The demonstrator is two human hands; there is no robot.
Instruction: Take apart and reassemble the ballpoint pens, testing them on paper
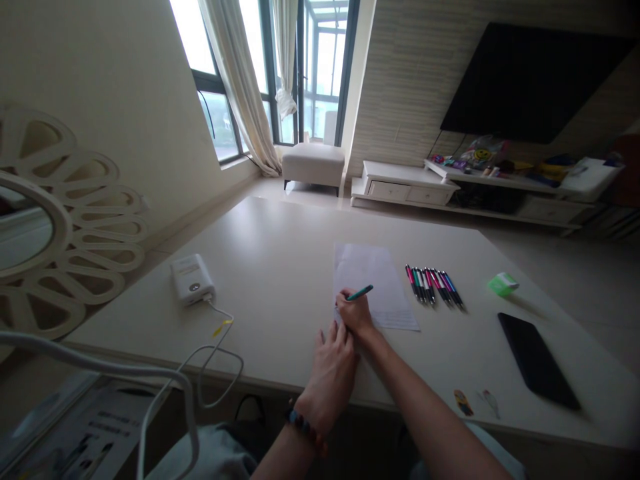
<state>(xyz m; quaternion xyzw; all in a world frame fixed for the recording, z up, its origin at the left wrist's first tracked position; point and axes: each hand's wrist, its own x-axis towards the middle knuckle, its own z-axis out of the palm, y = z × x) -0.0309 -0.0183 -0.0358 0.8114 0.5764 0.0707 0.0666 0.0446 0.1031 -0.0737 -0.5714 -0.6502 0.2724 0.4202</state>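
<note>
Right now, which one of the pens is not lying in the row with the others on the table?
It is the green pen, held in the right hand above the paper. The other pens lie side by side to the right of the paper, and no hand touches them.

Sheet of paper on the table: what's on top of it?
The right hand rests on the sheet of paper, holding a green pen. Faint marks show near the lower edge. The part under the hand is covered, so any marks there cannot be seen.
</note>
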